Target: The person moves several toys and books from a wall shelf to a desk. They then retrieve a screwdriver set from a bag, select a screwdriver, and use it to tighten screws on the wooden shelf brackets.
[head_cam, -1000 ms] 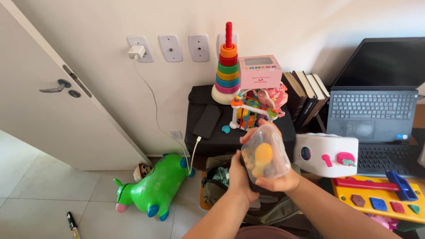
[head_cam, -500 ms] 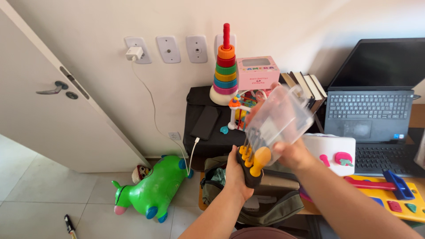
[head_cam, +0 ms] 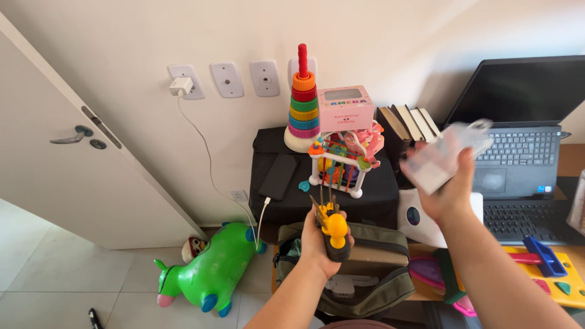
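Against the cream wall, a white door (head_cam: 73, 176) is seen standing ajar at the left, and an open dark laptop (head_cam: 518, 140) is set at the right on a wooden surface (head_cam: 573, 159). Between them a black case (head_cam: 323, 183) is stacked with a ring-stacking toy (head_cam: 301, 103), a pink box (head_cam: 345, 108) and a colourful bead cube (head_cam: 341, 161); a green toy animal (head_cam: 213, 271) lies on the tiled floor below, and an olive bag (head_cam: 365, 268) is placed in front of the person. Two items are held apart in the air. The clear plastic pouch (head_cam: 445, 155), blurred and seemingly empty, is raised toward the laptop and is pinched by the right hand (head_cam: 448, 195), closed on its lower edge. The yellow-and-black screwdriver set (head_cam: 332, 225), with its thin metal bits fanned upward, is gripped by the left hand (head_cam: 320, 240), the fingers wrapped tightly round the handle just above the bag. Judged from this, the tools are out of the pouch and the separation is done; neither item has been set down or put away, so the placing of both is left.
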